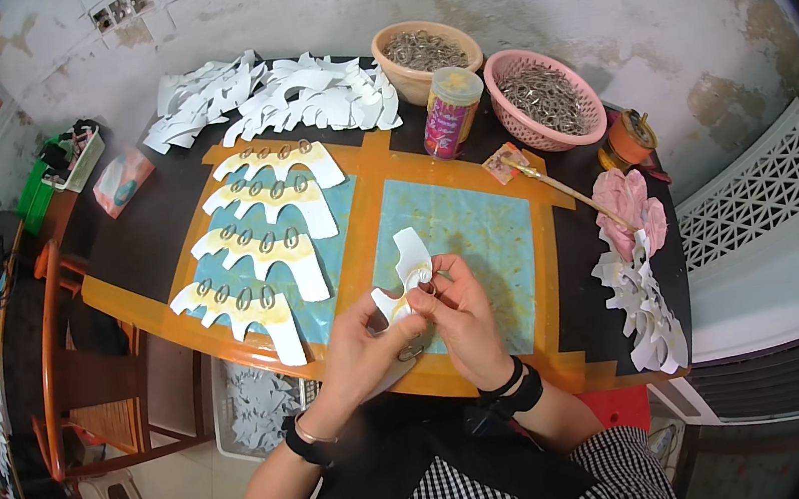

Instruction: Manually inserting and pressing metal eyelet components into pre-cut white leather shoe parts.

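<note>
Over the dark desk point(150, 222), toward its six o'clock edge, the fingers of the left hand point(364, 351) and right hand point(470, 319) pinched a white scalloped piece point(410, 250); four ringed pieces point(296, 207) lay at its ten o'clock, a purple jar point(451, 124) at one.

Your white scalloped strip point(409, 247) looks smooth and matt. Inside the pink plastic basket point(527, 130) you have shiny metal rings point(543, 95); left of it, a glossy canister point(450, 118); nearer you, a wooden stick point(570, 191); behind it, rough, flaking plaster point(590, 12).
</note>
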A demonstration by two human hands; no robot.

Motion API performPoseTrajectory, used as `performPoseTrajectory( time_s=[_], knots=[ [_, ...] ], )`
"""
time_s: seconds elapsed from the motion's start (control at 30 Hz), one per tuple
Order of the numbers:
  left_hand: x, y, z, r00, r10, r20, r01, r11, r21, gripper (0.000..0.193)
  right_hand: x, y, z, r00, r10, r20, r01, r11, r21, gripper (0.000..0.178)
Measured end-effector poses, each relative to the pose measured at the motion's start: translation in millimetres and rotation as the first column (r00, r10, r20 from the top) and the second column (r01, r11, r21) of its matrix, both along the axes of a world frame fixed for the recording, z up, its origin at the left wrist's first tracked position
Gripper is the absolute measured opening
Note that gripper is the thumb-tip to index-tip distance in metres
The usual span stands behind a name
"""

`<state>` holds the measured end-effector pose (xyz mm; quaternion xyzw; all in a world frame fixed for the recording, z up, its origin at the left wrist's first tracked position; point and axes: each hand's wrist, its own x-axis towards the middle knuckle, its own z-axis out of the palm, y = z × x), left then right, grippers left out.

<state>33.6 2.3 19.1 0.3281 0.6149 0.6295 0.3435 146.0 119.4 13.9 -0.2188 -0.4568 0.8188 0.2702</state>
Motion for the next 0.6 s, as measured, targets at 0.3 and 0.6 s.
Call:
performPoseTrajectory(
  time_s=[0.3,0.6],
  knots=[
    [6,11,-20,0.963,0.050,0.266,-0.083,0.990,0.115,0.019,-4,-12,-6,0.988,-0.102,-0.112,0.096,0.994,-0.061,0.038],
    [2,11,-22,0.969,0.151,0.198,-0.181,0.972,0.148,0.021,-5,-10,-6,0.998,-0.064,-0.030,0.068,0.978,0.196,0.046]
  ],
)
